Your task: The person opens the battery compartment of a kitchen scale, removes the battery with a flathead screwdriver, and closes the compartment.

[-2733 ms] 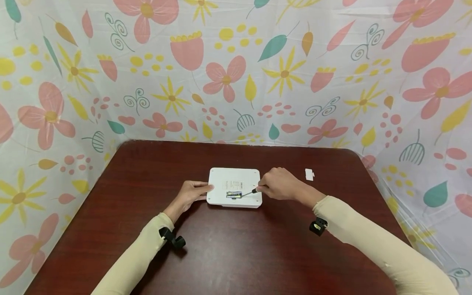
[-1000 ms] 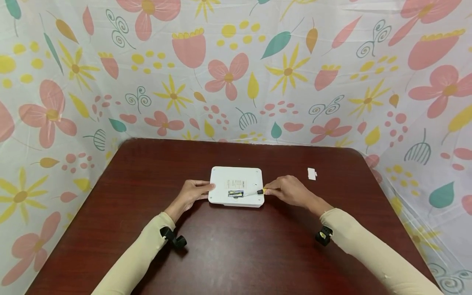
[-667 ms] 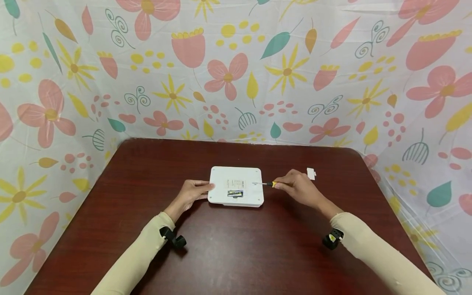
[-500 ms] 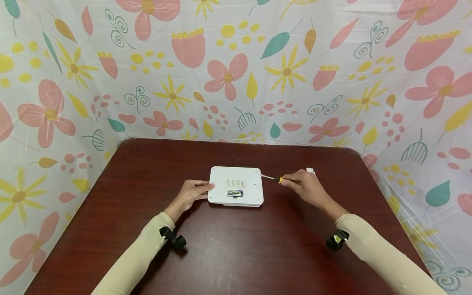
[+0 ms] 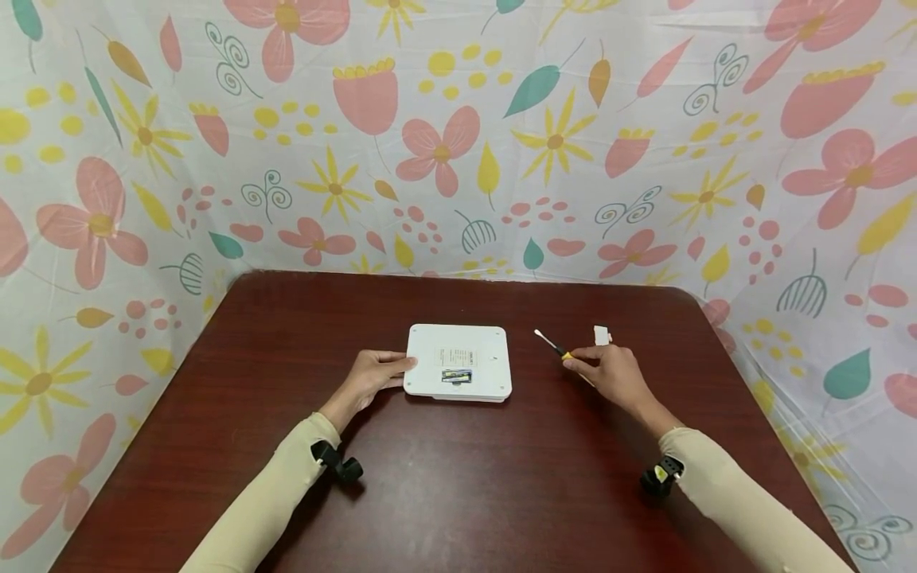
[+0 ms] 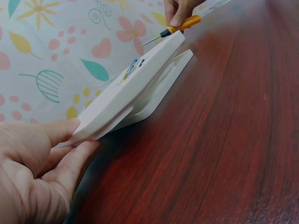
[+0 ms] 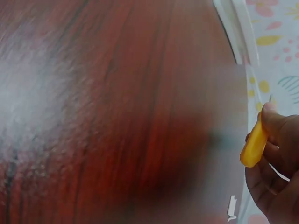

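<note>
A flat white device [image 5: 458, 342] lies on the table with its labelled face up. Batteries [image 5: 457, 376] sit in the uncovered compartment of that face. My left hand [image 5: 370, 378] pinches the device's left edge, thumb on one side and fingers on the other, as the left wrist view of the device [image 6: 131, 95] shows. Right of the device, my right hand [image 5: 614, 376] holds a screwdriver with a yellow and black handle [image 7: 254, 144]. Its shaft [image 5: 542, 337] points up and to the left, apart from the device.
A small white battery cover [image 5: 601, 335] lies on the table just beyond my right hand. The dark red-brown table [image 5: 458, 477] ends at a flower-patterned curtain [image 5: 458, 159] at the back and sides.
The screwdriver's tip was at the batteries, then passed over the device's right part and off its edge. My right hand has moved right with it. My left hand keeps its place.
</note>
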Demonstrator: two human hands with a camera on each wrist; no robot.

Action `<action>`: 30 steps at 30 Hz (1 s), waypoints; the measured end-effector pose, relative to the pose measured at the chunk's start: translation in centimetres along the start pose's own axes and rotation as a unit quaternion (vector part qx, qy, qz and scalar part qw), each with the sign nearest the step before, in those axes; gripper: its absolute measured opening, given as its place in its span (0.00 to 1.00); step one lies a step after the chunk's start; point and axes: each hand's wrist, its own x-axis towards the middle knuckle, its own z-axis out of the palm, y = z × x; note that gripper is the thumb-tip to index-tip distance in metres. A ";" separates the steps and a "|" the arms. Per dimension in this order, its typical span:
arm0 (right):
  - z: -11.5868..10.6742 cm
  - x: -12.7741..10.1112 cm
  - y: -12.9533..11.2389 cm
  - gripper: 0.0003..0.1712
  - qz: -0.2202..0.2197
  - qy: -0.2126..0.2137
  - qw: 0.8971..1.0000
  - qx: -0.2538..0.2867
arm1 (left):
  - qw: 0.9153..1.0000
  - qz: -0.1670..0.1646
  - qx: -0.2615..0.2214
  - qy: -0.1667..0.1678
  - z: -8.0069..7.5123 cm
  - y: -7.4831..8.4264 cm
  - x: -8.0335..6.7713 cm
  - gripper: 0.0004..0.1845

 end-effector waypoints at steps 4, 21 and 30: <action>0.3 -0.2 0.5 0.14 0.008 -0.003 1.000 -0.016 | 1.000 -0.004 0.000 0.003 0.0 -0.1 0.0 0.21; 0.8 -0.3 1.6 0.14 0.021 -0.006 0.999 -0.033 | 1.000 -0.004 0.002 0.000 0.0 -0.1 0.1 0.21; 0.6 -0.2 1.5 0.16 0.030 -0.020 0.999 -0.035 | 1.000 0.000 0.006 0.000 -0.1 -0.3 0.4 0.22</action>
